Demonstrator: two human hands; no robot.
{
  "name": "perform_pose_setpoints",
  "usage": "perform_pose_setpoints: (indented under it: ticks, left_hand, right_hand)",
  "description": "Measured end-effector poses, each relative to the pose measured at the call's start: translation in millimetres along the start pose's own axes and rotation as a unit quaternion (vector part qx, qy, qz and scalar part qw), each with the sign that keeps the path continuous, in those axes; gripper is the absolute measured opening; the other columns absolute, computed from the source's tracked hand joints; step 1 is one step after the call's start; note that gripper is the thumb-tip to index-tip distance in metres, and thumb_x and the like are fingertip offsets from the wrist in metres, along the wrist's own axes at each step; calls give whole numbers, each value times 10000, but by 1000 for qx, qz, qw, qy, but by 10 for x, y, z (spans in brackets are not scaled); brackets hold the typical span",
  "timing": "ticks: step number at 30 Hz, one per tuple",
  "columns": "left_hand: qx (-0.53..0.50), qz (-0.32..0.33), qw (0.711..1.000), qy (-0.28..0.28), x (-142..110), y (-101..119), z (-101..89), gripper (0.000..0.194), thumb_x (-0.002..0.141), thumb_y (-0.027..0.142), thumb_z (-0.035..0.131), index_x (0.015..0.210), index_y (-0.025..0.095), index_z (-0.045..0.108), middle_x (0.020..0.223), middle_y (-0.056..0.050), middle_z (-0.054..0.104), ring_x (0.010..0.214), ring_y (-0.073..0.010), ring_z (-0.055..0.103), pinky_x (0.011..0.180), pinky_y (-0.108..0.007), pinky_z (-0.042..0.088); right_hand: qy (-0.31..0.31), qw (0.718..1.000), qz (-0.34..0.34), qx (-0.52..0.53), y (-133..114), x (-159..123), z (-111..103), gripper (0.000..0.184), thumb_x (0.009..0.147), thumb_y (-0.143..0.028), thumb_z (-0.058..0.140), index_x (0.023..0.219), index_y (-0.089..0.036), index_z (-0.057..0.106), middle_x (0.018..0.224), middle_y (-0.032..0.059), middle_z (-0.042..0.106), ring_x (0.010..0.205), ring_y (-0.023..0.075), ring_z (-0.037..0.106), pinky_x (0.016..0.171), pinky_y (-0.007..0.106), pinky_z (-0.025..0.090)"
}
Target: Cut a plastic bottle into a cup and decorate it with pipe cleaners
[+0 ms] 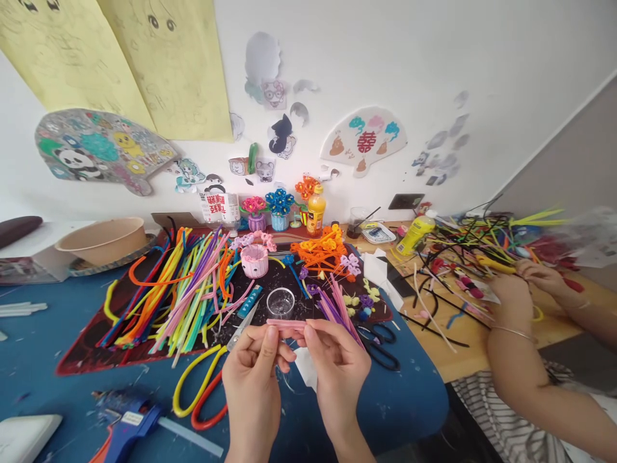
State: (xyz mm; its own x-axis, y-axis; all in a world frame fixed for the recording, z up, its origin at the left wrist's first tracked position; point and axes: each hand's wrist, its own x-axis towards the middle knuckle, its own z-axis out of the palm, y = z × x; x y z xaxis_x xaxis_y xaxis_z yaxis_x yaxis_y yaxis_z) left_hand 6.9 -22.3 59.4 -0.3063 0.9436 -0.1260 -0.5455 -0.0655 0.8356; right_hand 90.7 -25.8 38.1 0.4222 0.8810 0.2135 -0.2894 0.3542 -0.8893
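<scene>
Between my two hands, a short length of pink pipe cleaner (288,325) is held level, apparently several strands lying side by side. My left hand (257,370) pinches its left end between thumb and fingers. The right end is pinched by my right hand (335,363). Just behind it stands a small clear round cup (280,302). Scissors with yellow and red handles (200,386) lie left of my left hand, their blades partly hidden by it. Dark-handled scissors (380,344) rest to the right of my right hand. A pink pipe-cleaner pot (254,260) stands farther back.
Bundles of coloured pipe cleaners (193,289) cover the dark mat (77,360) at left. A blue glue gun (130,424) lies front left. Orange pipe-cleaner pieces (318,254) and a yellow-capped drink bottle (316,212) are behind. At right, a co-worker's arms (515,341) reach over a cluttered wooden table (443,354).
</scene>
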Motion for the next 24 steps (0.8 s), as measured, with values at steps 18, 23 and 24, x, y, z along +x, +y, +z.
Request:
perform_pose_setpoints:
  ticks: [18, 23, 24]
  left_hand:
    - [128, 48, 990, -43, -23, 84, -153, 248, 740, 389, 787, 769, 157, 704, 622, 2, 689, 470, -83, 558, 407, -160, 436]
    - [117, 33, 992, -38, -44, 75, -184, 257, 732, 392, 795, 747, 155, 697, 637, -1, 702, 459, -75, 555, 396, -151, 419]
    - [115, 28, 992, -37, -53, 73, -187, 258, 731, 392, 796, 738, 155, 694, 633, -1, 703, 457, -73, 552, 394, -148, 416]
  right_hand:
    - [-157, 985, 38, -66, -160, 192, -258, 101, 808, -242, 762, 907, -222, 766, 765, 24, 776, 679, 196, 761, 644, 255, 646]
    - [-211, 957, -78, -184, -169, 237, -397, 123, 844, -173, 718, 953, -220, 750, 834, 27, 767, 729, 167, 746, 680, 223, 629]
    - [-215, 944, -126, -215, -174, 243, -420, 130, 858, -153, 700, 964, -214, 742, 848, 32, 764, 729, 157, 737, 687, 214, 618]
